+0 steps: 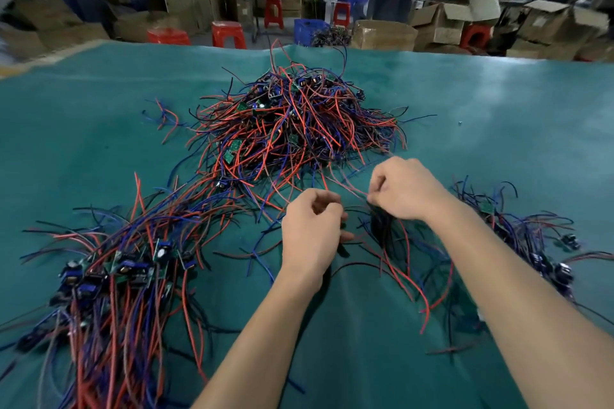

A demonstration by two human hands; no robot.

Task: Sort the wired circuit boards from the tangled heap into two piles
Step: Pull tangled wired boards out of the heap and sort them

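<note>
A tangled heap [292,129] of wired circuit boards sits in the upper middle of the frame on a table covered in teal cloth [498,116]. It is a mound of thin red, blue and black leads crossing every way, with small green boards and dark blue components showing through near its top and on its left flank. Loose wire ends stick out all round it.

In the lower left of the frame lies the left pile [113,279]: boards with blue components lined up roughly in a row, their red and blue leads combed into one long bundle running toward the bottom edge. At the right edge lies the right pile [531,242], smaller and darker, mostly blue and black wires with a few boards among them; part of it is hidden behind the right forearm.

Both hands work just below the heap, near the middle of the frame. The left hand [312,226] has its fingers curled inward and seems to pinch something small and dark, though what exactly I cannot tell from the blur. The right hand [405,189] is curled too, thumb and fingers nipping thin red wires [412,282] that trail down from it toward the bottom of the frame, with a dark cluster hanging just under the knuckles.

Beyond the table, blurred, stand red stools [229,33], cardboard boxes [385,35] and a blue crate [310,30].
</note>
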